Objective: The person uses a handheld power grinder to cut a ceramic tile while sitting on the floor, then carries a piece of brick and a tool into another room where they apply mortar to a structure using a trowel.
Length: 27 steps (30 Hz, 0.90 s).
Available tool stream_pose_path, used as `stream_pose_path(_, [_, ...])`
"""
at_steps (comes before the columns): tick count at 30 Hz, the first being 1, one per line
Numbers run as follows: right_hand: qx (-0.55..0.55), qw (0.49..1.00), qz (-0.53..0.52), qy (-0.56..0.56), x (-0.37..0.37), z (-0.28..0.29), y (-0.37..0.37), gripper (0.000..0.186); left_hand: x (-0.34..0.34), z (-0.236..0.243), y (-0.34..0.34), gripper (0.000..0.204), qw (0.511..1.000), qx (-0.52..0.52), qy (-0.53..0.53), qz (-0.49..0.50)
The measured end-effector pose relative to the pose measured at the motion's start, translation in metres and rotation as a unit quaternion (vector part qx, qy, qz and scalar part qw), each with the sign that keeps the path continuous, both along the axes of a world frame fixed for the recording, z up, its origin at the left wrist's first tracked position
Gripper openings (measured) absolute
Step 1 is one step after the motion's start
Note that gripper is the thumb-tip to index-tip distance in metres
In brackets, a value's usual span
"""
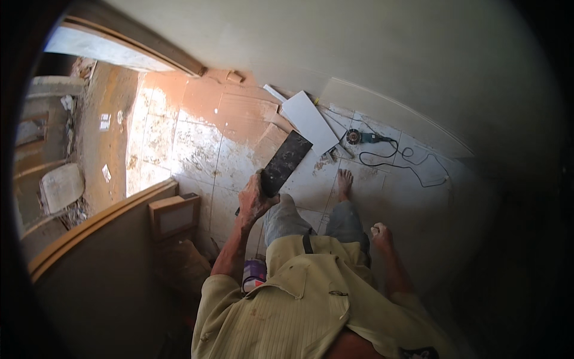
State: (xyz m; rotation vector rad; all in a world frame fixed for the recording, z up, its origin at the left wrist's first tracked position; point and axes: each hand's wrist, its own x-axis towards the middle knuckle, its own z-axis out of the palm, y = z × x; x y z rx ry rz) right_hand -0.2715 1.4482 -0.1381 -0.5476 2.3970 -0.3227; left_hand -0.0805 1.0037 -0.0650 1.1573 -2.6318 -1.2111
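Observation:
My left hand [256,197] grips a dark, dusty rectangular slab [287,161] near its lower end, fingers wrapped round that edge. The slab is tilted, its far end pointing up and to the right over the floor. At my right side, my right hand [381,236] hangs with its fingers curled; whatever is in them, if anything, is hidden. A white rectangular panel [310,122] lies on the floor beyond the slab. To the right of that panel rests an angle grinder [365,137] with a dark disc.
The grinder's black cord [424,179] loops over the tiled floor near the wall. Brown flat boards [248,109] lie beside the white panel. A wooden-framed piece [174,215] and a purple tin [255,272] stand at my left. The wooden door frame [113,218] borders a sunlit opening.

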Motion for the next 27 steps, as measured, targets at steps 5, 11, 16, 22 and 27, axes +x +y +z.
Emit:
stream_pose_path(5, [0.067,0.995,0.006,-0.071,-0.159,-0.05,0.037,0.027,-0.002,-0.062,0.04,0.079,0.993,-0.01,-0.091,0.07])
stream_pose_path(11, [0.052,0.995,-0.057,-0.06,-0.238,-0.096,0.052,0.025,-0.019,-0.186,0.057,0.08,0.99,0.013,-0.107,0.09])
stream_pose_path(16, [0.14,0.984,0.028,-0.108,-0.239,-0.188,0.057,0.025,-0.04,-0.331,0.031,0.079,0.993,-0.033,-0.086,0.068])
stream_pose_path(22, [0.049,0.986,0.057,-0.15,-0.254,-0.336,0.057,0.024,-0.069,-0.488,-0.011,0.078,0.991,-0.067,-0.086,0.083])
stream_pose_path(27, [0.023,0.973,0.225,-0.055,-0.243,-0.419,-0.049,0.022,-0.061,-0.583,-0.034,0.079,0.984,-0.14,-0.057,0.089])
